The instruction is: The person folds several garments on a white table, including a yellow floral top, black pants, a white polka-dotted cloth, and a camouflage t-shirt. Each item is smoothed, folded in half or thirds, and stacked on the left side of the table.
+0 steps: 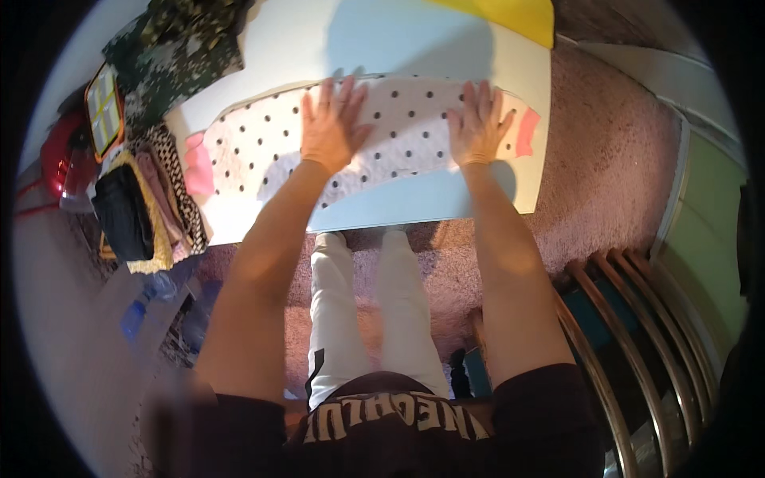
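Note:
A white cloth garment with black dots (394,128) lies spread flat across a white tabletop (287,48), with pink fabric at both its ends. My left hand (333,125) rests palm down on the left-middle part of the cloth, fingers apart and pointing to the far edge. Palm down too, my right hand (480,126) lies on the cloth nearer its right end, its fingers spread. Neither hand grips the fabric.
Folded clothes (140,209) are stacked at the table's left edge, beside an orange-rimmed case (104,112) and camouflage cloth (179,66). Yellow material (514,18) covers the far right corner. Curved metal bars (627,352) stand at lower right.

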Available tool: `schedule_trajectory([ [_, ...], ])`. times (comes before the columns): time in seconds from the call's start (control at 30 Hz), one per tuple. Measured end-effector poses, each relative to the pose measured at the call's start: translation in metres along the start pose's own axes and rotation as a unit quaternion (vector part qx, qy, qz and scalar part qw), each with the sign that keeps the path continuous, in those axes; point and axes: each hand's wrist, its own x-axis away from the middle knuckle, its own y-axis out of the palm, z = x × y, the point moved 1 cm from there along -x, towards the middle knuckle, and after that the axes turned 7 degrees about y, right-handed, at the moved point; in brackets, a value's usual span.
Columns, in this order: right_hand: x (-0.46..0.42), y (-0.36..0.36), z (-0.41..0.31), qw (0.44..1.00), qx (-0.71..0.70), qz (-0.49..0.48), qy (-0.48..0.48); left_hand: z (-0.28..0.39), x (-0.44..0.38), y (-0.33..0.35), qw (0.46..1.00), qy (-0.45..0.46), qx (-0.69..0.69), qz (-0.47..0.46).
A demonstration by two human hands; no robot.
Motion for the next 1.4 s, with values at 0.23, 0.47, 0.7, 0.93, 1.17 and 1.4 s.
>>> schedule_trajectory([
  [0.23,-0.003,-0.003,-0.005,1.000,-0.009,0.008,-0.009,-0.092,0.080,0.003,0.998,-0.023,0.013,0.051],
  [0.47,0.003,-0.001,-0.030,0.997,0.024,0.060,-0.041,-0.088,0.074,-0.003,0.999,-0.029,0.025,0.016],
  [0.7,0.058,0.007,-0.217,0.968,-0.124,-0.051,-0.210,-0.091,0.078,-0.006,0.998,-0.051,0.030,-0.001],
  [0.93,0.059,0.011,-0.221,0.977,-0.076,-0.057,-0.190,-0.097,0.081,-0.004,0.993,-0.009,0.102,0.063],
  [1.17,0.059,0.008,-0.224,0.977,-0.076,-0.077,-0.183,-0.120,0.092,-0.012,0.994,0.007,0.091,0.053],
  [1.4,0.059,0.009,-0.224,0.975,-0.071,-0.032,-0.208,-0.144,0.115,-0.014,0.994,-0.090,0.044,0.042],
])
